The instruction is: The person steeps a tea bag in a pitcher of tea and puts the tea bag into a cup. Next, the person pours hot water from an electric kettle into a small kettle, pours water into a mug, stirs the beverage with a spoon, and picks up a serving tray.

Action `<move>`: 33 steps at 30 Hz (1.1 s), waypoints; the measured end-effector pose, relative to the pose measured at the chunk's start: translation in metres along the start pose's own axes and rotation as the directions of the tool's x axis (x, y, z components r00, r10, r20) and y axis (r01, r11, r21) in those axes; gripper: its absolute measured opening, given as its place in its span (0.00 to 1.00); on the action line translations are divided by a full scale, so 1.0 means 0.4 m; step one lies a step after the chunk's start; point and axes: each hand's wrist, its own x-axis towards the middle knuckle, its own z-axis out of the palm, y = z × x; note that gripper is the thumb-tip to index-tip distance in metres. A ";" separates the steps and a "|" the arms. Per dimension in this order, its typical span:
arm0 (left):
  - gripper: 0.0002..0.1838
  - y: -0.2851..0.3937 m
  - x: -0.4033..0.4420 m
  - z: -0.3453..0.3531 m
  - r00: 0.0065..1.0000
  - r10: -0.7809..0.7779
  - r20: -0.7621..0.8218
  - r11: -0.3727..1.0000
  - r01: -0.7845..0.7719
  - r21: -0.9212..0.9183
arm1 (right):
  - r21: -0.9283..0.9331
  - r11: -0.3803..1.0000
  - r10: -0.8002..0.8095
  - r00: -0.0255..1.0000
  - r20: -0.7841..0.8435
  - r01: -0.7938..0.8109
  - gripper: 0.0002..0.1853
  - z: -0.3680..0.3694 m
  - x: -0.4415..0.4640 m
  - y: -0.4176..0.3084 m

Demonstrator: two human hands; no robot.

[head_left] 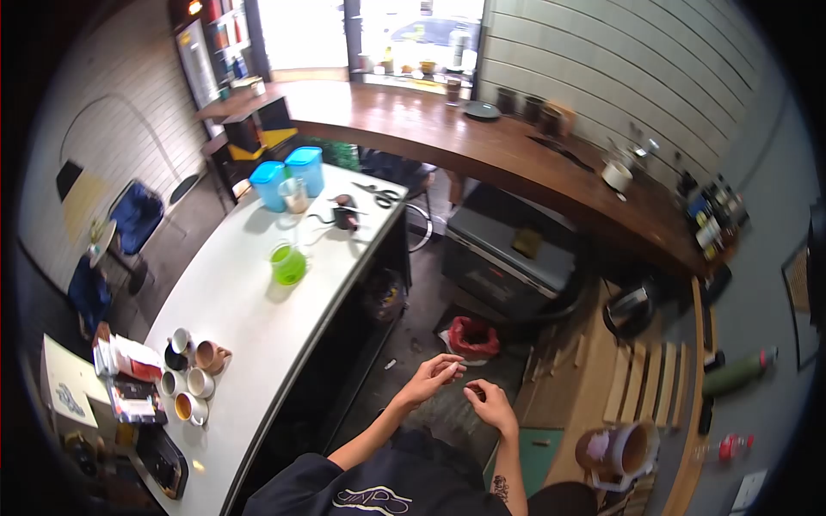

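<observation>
My left hand (433,379) is raised in front of my body, fingers stretched to the right and loosely bent, with nothing visible in it. A short gap separates it from my right hand (492,406), whose fingers are loosely curled and also show nothing between them. Both hands hang in the air above the dark floor. Just beyond them stands a bin with a red liner (471,337), which neither hand touches. To the right, a brown-filled pitcher (605,449) sits on the wooden counter.
Left is a white counter (258,344) with several cups (200,383), a green container (288,265), blue-lidded canisters (303,169) and scissors (385,197). Ahead are a grey cooler (508,232) and a long wooden bar (413,112). A kettle (630,308) and wooden slats (650,378) are right.
</observation>
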 end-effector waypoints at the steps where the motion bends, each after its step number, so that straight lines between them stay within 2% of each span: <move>1: 0.20 0.009 -0.006 -0.042 0.999 0.015 -0.033 1.000 -0.016 -0.013 | 0.051 0.998 -0.027 0.999 0.044 0.025 0.17 0.041 0.033 -0.034; 2: 0.20 0.016 -0.016 -0.084 0.997 0.048 -0.062 0.998 -0.050 -0.028 | 0.073 0.990 -0.120 0.991 0.051 0.116 0.15 0.090 0.076 -0.042; 5: 0.19 0.044 -0.066 -0.199 0.980 0.099 -0.172 0.991 -0.112 -0.071 | 0.023 0.983 -0.183 0.969 0.164 0.182 0.14 0.201 0.181 -0.131; 6: 0.19 0.063 -0.088 -0.233 0.965 0.136 -0.225 0.989 -0.146 -0.030 | 0.133 0.969 -0.227 0.958 0.172 0.206 0.12 0.245 0.211 -0.152; 7: 0.18 0.078 -0.108 -0.269 0.945 0.174 -0.275 0.984 -0.177 0.017 | 0.134 0.967 -0.242 0.946 0.215 0.217 0.12 0.283 0.242 -0.173; 9: 0.17 0.090 -0.158 -0.341 0.913 0.193 -0.361 0.975 -0.218 -0.032 | 0.204 0.940 -0.320 0.914 0.248 0.274 0.10 0.357 0.293 -0.214; 13: 0.15 0.137 -0.242 -0.441 0.761 0.234 -0.605 0.958 -0.288 0.008 | 0.247 0.909 -0.403 0.864 0.302 0.337 0.10 0.448 0.365 -0.314; 17: 0.16 0.160 -0.292 -0.537 0.641 0.248 -0.726 0.958 -0.273 0.087 | 0.290 0.910 -0.386 0.857 0.340 0.295 0.08 0.498 0.438 -0.377; 19: 0.17 0.176 -0.293 -0.579 0.570 0.310 -0.761 0.937 -0.317 0.144 | 0.325 0.904 -0.383 0.866 0.322 0.278 0.08 0.523 0.489 -0.393; 23: 0.25 0.222 -0.256 -0.682 0.503 0.322 -0.802 0.945 -0.219 0.242 | 0.340 0.895 -0.394 0.869 0.301 0.288 0.08 0.558 0.617 -0.411; 24: 0.32 0.231 -0.240 -0.712 0.500 0.309 -0.809 0.951 -0.184 0.250 | 0.328 0.899 -0.391 0.870 0.302 0.290 0.08 0.560 0.641 -0.429; 25: 0.32 0.234 -0.217 -0.744 0.492 0.308 -0.814 0.951 -0.184 0.249 | 0.318 0.900 -0.393 0.869 0.301 0.297 0.08 0.564 0.670 -0.454; 27: 0.37 0.255 -0.176 -0.788 0.411 0.452 -0.792 0.876 -0.034 0.482 | 0.306 0.889 -0.424 0.866 0.266 0.341 0.08 0.581 0.724 -0.495; 28: 0.42 0.282 -0.162 -0.796 0.404 0.449 -0.797 0.868 0.013 0.496 | 0.306 0.891 -0.421 0.863 0.277 0.336 0.08 0.589 0.748 -0.513; 29: 0.42 0.289 -0.144 -0.816 0.395 0.446 -0.803 0.871 0.015 0.491 | 0.314 0.876 -0.453 0.850 0.270 0.367 0.09 0.597 0.773 -0.531; 31: 0.46 0.297 -0.117 -0.852 0.429 0.474 -0.769 0.778 0.205 0.594 | 0.330 0.846 -0.507 0.824 0.253 0.419 0.18 0.614 0.815 -0.569; 32: 0.46 0.295 -0.107 -0.865 0.424 0.465 -0.778 0.783 0.213 0.584 | 0.279 0.853 -0.514 0.804 0.298 0.441 0.25 0.615 0.835 -0.584; 33: 0.48 0.308 -0.098 -0.870 0.435 0.491 -0.755 0.747 0.236 0.621 | 0.281 0.856 -0.510 0.802 0.312 0.435 0.25 0.621 0.850 -0.598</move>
